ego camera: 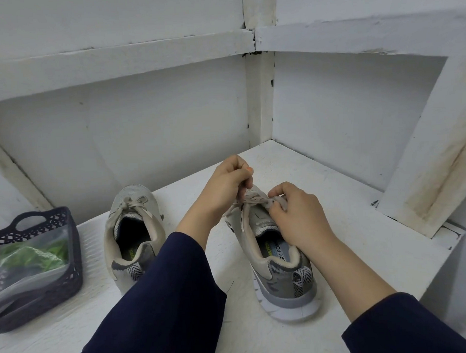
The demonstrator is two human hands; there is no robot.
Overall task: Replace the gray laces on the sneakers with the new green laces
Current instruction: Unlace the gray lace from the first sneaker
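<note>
Navy sleeves [165, 299] nearest us. Our left hand [221, 184] and right hand [295, 213] both pinch the knotted gray lace [255, 200] of one gray mesh sneaker [279, 278] on the white desk [362, 224], probably to untie it. Insole reads "RY FOA", partly hidden. Second gray sneaker [131, 196] laced. Green laces [35, 254] sit bagged in the dark plastic basket [75, 250].

sneakers [282, 283] grey | heel tab [301, 278] black-white chevron | basket [74, 279] dark lattice | sleeve [165, 299] navy | shelf [362, 237] white

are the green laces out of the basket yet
No, the green laces lie in a clear plastic bag inside the dark perforated plastic basket on the left.
</note>
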